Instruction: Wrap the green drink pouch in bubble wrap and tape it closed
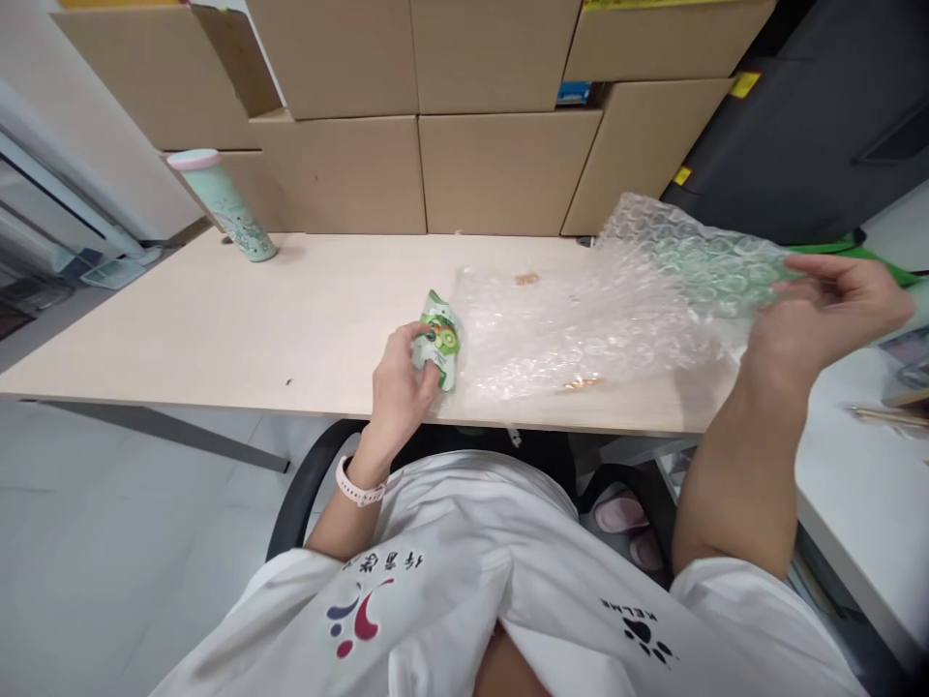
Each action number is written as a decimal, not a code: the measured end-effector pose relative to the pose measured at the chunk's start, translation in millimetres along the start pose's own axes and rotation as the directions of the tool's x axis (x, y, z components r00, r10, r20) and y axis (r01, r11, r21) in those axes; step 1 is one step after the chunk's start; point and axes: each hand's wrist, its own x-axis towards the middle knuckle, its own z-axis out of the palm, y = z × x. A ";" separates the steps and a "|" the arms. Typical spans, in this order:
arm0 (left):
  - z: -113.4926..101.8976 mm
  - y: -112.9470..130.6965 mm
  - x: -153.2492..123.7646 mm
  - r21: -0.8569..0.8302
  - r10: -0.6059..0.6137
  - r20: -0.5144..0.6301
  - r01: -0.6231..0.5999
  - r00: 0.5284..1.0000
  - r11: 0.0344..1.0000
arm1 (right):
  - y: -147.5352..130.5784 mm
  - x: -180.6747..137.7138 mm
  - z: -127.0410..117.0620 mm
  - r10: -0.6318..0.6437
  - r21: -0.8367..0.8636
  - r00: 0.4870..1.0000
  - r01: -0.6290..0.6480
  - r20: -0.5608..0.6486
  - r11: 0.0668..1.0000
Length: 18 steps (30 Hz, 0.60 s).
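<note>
Clear bubble wrap (581, 329) lies spread over the right part of a pale wooden surface (218, 319), its far right edge lifted and pinched in the right hand (827, 310). The left hand (399, 387) is closed around a small green snack pouch (440, 341) at the wrap's left edge, near the surface's near edge. The hands are well apart. The wrap looks light, soft and floppy, likely best held by an edge; the pouch seems light and crinkly. A mint tumbler (224, 208) stands far left before stacked cardboard boxes (500, 165).
</note>
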 end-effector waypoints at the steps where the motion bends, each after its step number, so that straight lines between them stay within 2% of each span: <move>1: -0.4 -5.0 -4.1 -0.001 -0.054 0.008 0.054 0.999 0.999 | 4.4 3.1 -2.6 0.004 -0.163 1.000 -0.005 -0.003 0.987; 3: 1.6 -13.0 -12.5 0.077 -0.095 0.020 0.093 0.995 0.993 | 6.2 3.2 -11.3 -0.013 -0.432 1.000 0.020 0.020 0.902; 5: 4.7 -17.7 -19.7 0.183 -0.075 -0.006 0.075 0.997 0.980 | -5.2 -10.1 -22.5 -0.105 -0.488 0.990 0.138 0.096 0.862; 6: 5.4 -18.9 -22.4 0.209 -0.058 -0.016 0.060 0.998 0.976 | -16.0 -22.8 -27.6 -0.182 -0.411 0.972 0.229 0.150 0.882; 8: 3.8 -19.9 -26.4 0.187 -0.029 0.022 0.025 0.999 0.982 | -45.8 -59.5 -34.8 -0.359 -0.088 0.886 0.400 0.294 0.913; 9: 1.6 -20.0 -28.1 0.159 -0.016 0.073 0.005 0.997 0.987 | -63.0 -81.8 -36.1 -0.415 0.086 0.840 0.413 0.350 0.907; 10: -1.2 -19.9 -29.8 0.130 -0.005 0.134 -0.013 0.991 0.991 | -80.5 -105.3 -36.0 -0.459 0.242 0.770 0.390 0.444 0.888; 11: -4.3 -19.8 -31.7 0.102 0.001 0.190 -0.020 0.982 0.995 | -97.2 -128.5 -34.5 -0.502 0.370 0.659 0.343 0.561 0.863; 12: -7.3 -19.8 -33.7 0.070 -0.007 0.227 -0.009 0.974 0.997 | -112.1 -150.3 -32.0 -0.537 0.457 0.524 0.287 0.661 0.842; 13: -10.1 -19.8 -35.9 0.025 -0.029 0.246 0.023 0.969 0.999 | -124.7 -169.6 -28.8 -0.568 0.514 0.389 0.244 0.725 0.822; 15: -14.4 -20.4 -39.9 -0.146 -0.116 0.217 0.149 0.969 0.978 | -141.2 -198.5 -22.0 -0.586 0.554 0.180 0.198 0.790 0.808; 16: -15.8 -21.0 -41.2 -0.265 -0.180 0.192 0.227 0.965 0.937 | -145.2 -207.8 -19.1 -0.578 0.555 0.109 0.181 0.809 0.812; 18: -17.9 -22.5 -42.0 -0.502 -0.324 0.171 0.365 0.930 0.784 | -146.8 -217.6 -15.4 -0.549 0.536 0.034 0.166 0.835 0.827</move>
